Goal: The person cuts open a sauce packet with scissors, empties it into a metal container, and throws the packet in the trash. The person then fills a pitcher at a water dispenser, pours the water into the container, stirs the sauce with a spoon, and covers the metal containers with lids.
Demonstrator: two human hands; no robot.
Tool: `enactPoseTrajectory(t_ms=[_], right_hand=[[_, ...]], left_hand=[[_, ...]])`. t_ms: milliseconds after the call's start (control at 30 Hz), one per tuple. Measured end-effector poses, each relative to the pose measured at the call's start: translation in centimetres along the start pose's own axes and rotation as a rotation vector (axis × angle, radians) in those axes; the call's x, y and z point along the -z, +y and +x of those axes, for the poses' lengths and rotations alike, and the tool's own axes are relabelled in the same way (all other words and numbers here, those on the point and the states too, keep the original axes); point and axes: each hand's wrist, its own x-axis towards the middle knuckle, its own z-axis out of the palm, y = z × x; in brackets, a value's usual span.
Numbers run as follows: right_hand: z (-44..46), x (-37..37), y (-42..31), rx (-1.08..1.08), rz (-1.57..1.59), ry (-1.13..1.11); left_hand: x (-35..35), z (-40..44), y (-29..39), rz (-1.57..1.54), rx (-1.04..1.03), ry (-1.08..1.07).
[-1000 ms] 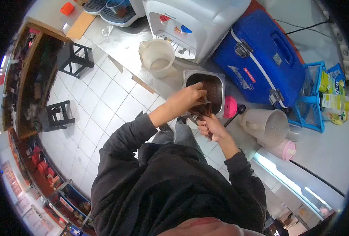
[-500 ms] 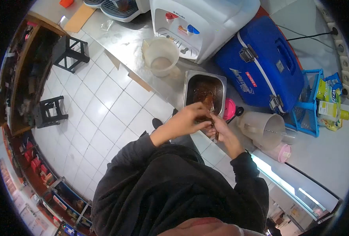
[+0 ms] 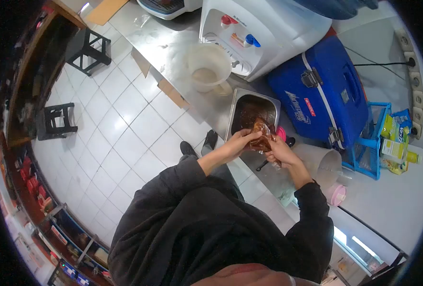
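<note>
A clear plastic bag (image 3: 260,135) with reddish-brown contents is stretched between my two hands, over the near end of a metal pan (image 3: 231,117). My left hand (image 3: 237,144) grips the bag's left side with thumb and fingers. On the other side, my right hand (image 3: 281,151) is closed around the bag's right and lower part. Dark brown sauce (image 3: 254,107) lies in the pan. Partly hidden behind my right hand is a pink round item (image 3: 281,133). A black handle (image 3: 262,166) shows on the counter below the bag.
A cloudy plastic pitcher (image 3: 209,66) stands left of the pan, before a white water dispenser (image 3: 268,28). To the right are a blue cooler box (image 3: 316,90), a second translucent pitcher (image 3: 318,164), a pink-lidded container (image 3: 337,195) and a blue basket (image 3: 368,162).
My hands have moved apart, spreading the bag over the pan; my left hand now grips its side. The camera view has shifted, and the black handle below the bag has come into sight.
</note>
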Motion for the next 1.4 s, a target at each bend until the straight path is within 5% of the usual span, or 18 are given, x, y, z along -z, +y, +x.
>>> enactPoseTrajectory(t_ms=[100, 333, 400, 600, 733, 833, 933, 1033, 1167, 1267, 1400], right_hand=[[0.5, 0.0, -0.3, 0.017, -0.255, 0.063], [-1.2, -2.6, -3.2, 0.150, -1.305, 0.100], [-0.9, -2.6, -2.1, 0.165, -1.406, 0.115], [-1.8, -3.3, -1.8, 0.337, -1.672, 0.106], [-2.3, -4.5, -2.5, 0.229, -1.896, 0.022], [-0.7, -2.2, -1.5, 0.261, -1.610, 0.075], [-3.7, -3.3, -6.3, -0.166, -0.574, -0.166], [-3.4, -0.3, -4.6, -0.180, 0.312, -0.344], [-3.1, -1.6, -3.1, -0.192, 0.479, -0.310], [-1.7, -1.3, -1.6, -0.201, 0.291, -0.198], [-1.5, -1.6, -0.8, -0.156, 0.179, -0.187]], left_hand=[[-2.1, -1.5, 1.3, -0.174, 0.119, 0.020], [-2.4, 0.7, -4.7, -0.342, -0.001, 0.257], [-2.6, 1.0, -5.6, -0.325, -0.007, 0.327], [-2.5, 0.0, -3.2, -0.593, 0.100, 0.004], [-4.0, -0.5, -2.1, -0.258, 0.104, 0.134], [-2.3, 1.2, -2.8, -0.293, 0.122, 0.113], [-1.1, 1.0, -1.6, -0.170, 0.057, 0.044], [-1.9, 0.7, -0.8, -0.418, 0.165, 0.001], [-1.9, 0.5, -1.4, -0.226, 0.169, 0.054], [-1.1, 1.4, -2.5, 0.131, 0.084, -0.025], [0.1, 2.1, -3.0, 0.169, 0.087, -0.043]])
